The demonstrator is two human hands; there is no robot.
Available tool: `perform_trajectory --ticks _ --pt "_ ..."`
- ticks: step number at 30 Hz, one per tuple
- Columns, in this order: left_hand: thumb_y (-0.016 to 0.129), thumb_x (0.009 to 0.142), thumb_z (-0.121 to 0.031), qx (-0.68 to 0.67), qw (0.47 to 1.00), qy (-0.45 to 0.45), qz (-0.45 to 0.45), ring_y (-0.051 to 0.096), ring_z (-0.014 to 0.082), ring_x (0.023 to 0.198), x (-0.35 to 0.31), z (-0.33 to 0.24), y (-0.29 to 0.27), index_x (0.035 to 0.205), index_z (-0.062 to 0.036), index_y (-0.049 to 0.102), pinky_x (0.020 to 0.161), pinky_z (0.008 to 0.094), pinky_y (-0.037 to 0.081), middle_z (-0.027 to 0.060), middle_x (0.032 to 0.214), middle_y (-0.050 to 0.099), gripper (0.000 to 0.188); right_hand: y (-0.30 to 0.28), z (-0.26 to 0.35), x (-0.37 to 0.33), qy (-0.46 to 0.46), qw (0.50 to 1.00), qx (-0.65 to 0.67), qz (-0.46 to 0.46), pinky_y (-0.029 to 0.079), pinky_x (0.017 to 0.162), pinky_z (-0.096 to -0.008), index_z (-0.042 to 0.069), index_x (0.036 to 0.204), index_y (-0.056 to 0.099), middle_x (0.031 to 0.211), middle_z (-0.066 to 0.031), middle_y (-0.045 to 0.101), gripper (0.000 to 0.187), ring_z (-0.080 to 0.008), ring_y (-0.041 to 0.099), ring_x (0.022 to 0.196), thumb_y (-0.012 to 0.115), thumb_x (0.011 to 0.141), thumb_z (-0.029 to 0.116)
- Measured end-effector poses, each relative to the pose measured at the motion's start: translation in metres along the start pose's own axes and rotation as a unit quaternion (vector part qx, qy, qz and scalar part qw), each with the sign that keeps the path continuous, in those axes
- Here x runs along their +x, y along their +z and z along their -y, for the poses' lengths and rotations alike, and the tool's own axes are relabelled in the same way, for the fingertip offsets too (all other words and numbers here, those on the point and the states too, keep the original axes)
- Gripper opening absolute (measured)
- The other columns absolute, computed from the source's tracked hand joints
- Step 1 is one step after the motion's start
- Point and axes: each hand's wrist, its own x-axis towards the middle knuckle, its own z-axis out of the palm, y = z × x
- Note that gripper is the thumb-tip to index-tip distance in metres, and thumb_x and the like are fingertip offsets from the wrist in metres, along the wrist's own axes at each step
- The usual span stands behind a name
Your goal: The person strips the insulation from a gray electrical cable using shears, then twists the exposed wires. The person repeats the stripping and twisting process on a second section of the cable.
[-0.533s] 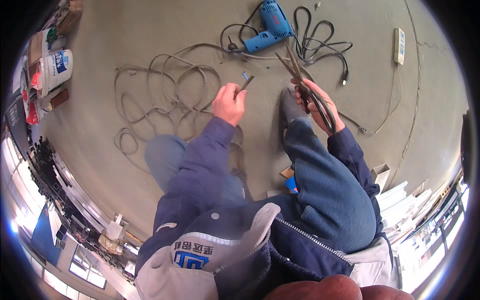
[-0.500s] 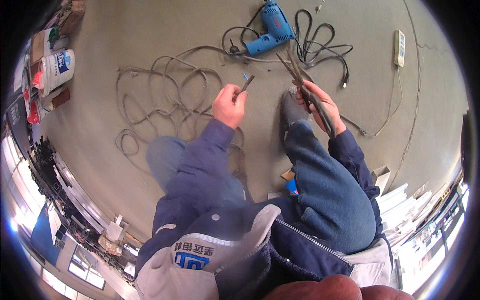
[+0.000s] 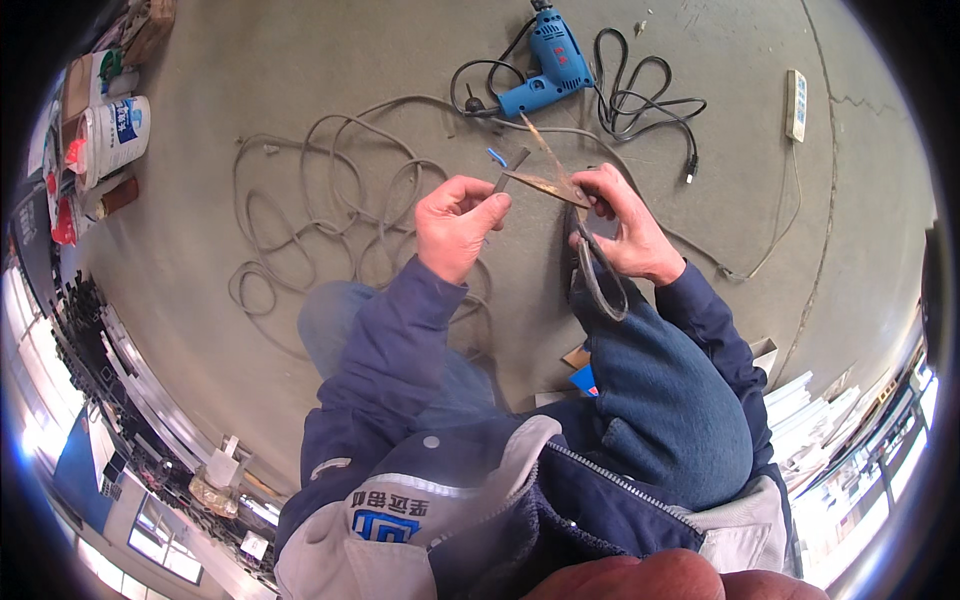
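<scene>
Pinched in my left hand is the end of a grey cable, its tip pointing up and away from me. A short blue wire shows beside that tip. My right hand grips old, dark-handled scissors with the blades spread apart. The lower blade reaches left to the cable just above my left fingertips; whether it touches the cable I cannot tell. The other blade points away toward the drill. One handle loop hangs down over my right knee.
Beyond my hands lies a blue corded drill with its black cord. Loops of grey cable spread over the floor at left. A white power strip lies far right. At the left edge stands a white bucket.
My right hand has turned the scissors and brought them left to the cable end, their blades now wider apart. My left hand has shifted only slightly.
</scene>
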Motion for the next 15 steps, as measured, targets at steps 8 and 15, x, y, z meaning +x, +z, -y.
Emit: perform_trajectory --ticks 8,15 --pt "0.078 0.089 -0.007 -0.041 0.999 -0.018 0.007 0.062 0.0088 0.065 -0.003 -0.004 0.004 0.098 0.0009 0.068 0.061 0.0236 0.051 0.0025 0.08 0.069 0.015 -0.001 -0.001 0.001 0.015 0.991 0.115 0.067 0.04 0.096 -0.0354 0.006 0.144 0.046 0.116 -0.0096 0.046 0.08 -0.0226 0.046 0.106 0.078 0.079 0.04" --pt "0.071 0.091 -0.002 -0.061 0.998 -0.003 -0.013 0.062 0.0105 0.067 -0.005 -0.005 0.012 0.099 -0.0001 0.067 0.063 0.0244 0.049 0.0043 0.084 0.068 0.009 0.005 0.007 0.003 -0.013 0.995 0.058 0.08 0.039 0.102 -0.0397 0.005 0.145 0.042 0.122 -0.0111 0.047 0.101 -0.0266 0.046 0.116 0.089 0.068 0.051"
